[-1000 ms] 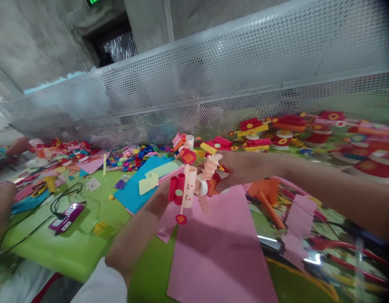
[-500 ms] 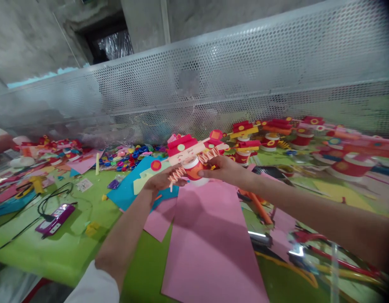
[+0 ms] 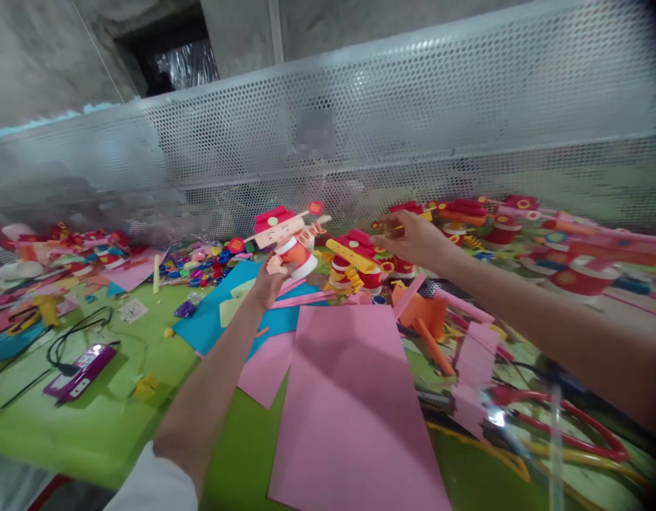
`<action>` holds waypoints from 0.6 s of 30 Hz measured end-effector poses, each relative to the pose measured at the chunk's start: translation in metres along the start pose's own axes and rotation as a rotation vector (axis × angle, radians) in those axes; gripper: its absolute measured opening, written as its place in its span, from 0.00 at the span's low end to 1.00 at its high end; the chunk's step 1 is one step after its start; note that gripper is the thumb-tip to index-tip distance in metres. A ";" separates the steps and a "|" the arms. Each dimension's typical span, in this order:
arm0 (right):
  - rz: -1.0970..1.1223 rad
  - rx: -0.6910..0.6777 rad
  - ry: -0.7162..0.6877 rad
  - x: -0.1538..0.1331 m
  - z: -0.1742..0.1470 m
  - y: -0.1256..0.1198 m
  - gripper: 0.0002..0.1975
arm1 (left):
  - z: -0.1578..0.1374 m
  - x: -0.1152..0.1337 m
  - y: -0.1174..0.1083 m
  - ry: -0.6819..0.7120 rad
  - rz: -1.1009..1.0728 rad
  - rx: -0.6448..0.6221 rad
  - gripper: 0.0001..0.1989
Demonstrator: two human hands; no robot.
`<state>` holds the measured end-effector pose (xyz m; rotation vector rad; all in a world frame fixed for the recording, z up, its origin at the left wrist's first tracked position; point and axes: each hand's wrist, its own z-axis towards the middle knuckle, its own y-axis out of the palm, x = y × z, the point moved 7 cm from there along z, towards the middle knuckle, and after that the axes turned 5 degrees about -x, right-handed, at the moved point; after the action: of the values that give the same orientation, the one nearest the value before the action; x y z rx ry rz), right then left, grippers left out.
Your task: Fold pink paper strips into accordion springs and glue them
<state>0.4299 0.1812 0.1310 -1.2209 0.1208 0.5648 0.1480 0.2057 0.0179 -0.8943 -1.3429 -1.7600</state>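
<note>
My left hand point(image 3: 274, 281) is closed around the lower side of a paper-cup figure point(image 3: 294, 257) and holds it up, tilted, above the blue paper. This figure has a pale pink face strip, a rolled red hat and folded zigzag arms. Out to the right, my right hand point(image 3: 413, 238) reaches over a row of similar figures, thumb and fingers apart, gripping nothing that I can see. Its thumb is close to the red top of a tilted yellow-faced figure point(image 3: 354, 252); whether they touch is unclear.
A large pink sheet point(image 3: 354, 404) lies in front, overlapping blue paper point(image 3: 200, 326). Red-handled tools and scraps clutter the right side. A purple power strip point(image 3: 80, 372) with cables lies left. Finished-looking figures point(image 3: 583, 273) stand right, before a perforated metal screen point(image 3: 242, 142).
The figure has moved left and up in my left hand. My right hand has come off it and shifted right and up to the other figures. The yellow-faced figure now shows.
</note>
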 end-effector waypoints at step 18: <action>-0.914 -0.412 -0.648 -0.069 0.036 0.181 0.34 | 0.005 -0.010 -0.061 0.335 0.262 0.329 0.34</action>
<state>0.2777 0.2307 0.0155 -1.2712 -1.0970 0.1433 0.1008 0.2230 -0.0181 -0.5370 -1.1878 -1.3648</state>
